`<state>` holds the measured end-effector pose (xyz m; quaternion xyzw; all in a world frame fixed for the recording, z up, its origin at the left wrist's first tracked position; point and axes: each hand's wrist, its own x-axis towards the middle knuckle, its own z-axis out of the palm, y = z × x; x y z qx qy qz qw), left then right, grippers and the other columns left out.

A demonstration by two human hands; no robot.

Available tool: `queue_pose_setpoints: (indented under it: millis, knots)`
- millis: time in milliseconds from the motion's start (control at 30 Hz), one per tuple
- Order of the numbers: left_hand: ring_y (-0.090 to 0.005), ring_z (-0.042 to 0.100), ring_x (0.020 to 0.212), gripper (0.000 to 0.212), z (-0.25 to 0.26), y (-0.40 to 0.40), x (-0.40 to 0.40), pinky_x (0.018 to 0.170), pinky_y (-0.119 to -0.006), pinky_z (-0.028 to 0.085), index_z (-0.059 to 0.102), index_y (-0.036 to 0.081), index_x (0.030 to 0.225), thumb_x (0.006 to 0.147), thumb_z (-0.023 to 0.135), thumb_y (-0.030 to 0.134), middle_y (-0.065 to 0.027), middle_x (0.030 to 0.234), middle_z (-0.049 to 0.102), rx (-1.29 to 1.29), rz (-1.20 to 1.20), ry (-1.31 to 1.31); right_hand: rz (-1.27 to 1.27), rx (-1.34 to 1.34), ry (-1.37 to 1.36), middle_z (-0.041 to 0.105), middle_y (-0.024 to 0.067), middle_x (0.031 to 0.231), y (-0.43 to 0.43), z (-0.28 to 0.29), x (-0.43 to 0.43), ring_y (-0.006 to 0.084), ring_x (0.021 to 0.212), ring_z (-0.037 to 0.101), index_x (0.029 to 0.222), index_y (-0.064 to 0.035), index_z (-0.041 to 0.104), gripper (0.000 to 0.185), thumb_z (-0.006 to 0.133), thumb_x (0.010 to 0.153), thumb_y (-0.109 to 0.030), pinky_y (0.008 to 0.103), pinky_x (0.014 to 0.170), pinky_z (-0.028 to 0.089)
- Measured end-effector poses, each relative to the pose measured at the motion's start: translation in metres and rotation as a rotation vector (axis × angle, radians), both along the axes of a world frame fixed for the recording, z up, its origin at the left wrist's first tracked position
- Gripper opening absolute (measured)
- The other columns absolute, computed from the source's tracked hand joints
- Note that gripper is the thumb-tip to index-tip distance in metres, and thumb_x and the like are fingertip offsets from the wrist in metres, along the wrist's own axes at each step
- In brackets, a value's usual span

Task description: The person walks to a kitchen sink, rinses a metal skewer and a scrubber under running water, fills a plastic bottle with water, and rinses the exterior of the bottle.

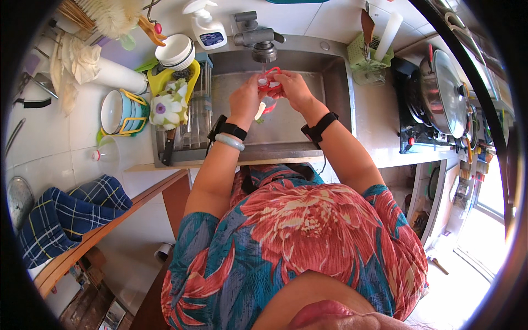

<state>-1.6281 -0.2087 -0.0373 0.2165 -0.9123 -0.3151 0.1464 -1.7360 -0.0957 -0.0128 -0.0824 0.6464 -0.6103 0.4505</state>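
Observation:
Both of my hands are over the stainless steel sink (288, 132), just below the faucet (264, 51). Between my left hand (244, 99) and my right hand (295, 88) is a small red plastic piece (264, 83) with loops and a round part; its exact kind is unclear. The fingers of each hand grip one side of it. A thin stream of water appears to fall from the spout onto it. Beneath my hands, partly hidden, lies a red-and-clear object (269, 105), with a pale piece (260, 110) and a green scrap (260, 121) close by.
Left of the sink are a yellow-green basket (194, 76), stacked white bowls (175, 49), blue bowls (113, 111) and a black-handled knife (168, 150). A white pump bottle (208, 31) stands behind. To the right are a green utensil holder (359, 53) and a lidded pot (443, 93) on the stove.

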Motion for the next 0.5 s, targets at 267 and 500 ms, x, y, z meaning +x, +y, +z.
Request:
queue_pose_setpoints:
  millis: [267, 500]
  knots:
    - [-0.0312, 0.063, 0.08, 0.04, 0.018, -0.013, 0.008, 0.065, -0.039, 0.049, 0.059, 0.015, 0.111, 0.074, 0.07, 0.024, -0.0113, 0.087, 0.066, 0.1, -0.037, 0.026, -0.122, -0.044, -0.052, 0.061, 0.0108, 0.079, -0.022, -0.009, -0.005, 0.0167, 0.053, 0.057, 0.102, 0.0015, 0.058, 0.023, 0.046, 0.087, -0.011, 0.0271, 0.046, 0.046]
    - [-0.031, 0.063, 0.082, 0.041, 0.016, -0.01, -0.009, 0.067, -0.039, 0.049, 0.061, 0.01, 0.103, 0.071, 0.073, 0.032, -0.0111, 0.088, 0.066, 0.066, -0.075, 0.023, -0.181, -0.034, 0.11, 0.058, 0.0057, 0.073, -0.016, -0.021, -0.018, 0.0103, 0.049, 0.052, 0.116, -0.0024, 0.055, 0.03, 0.047, 0.087, -0.007, 0.0246, 0.043, 0.043]
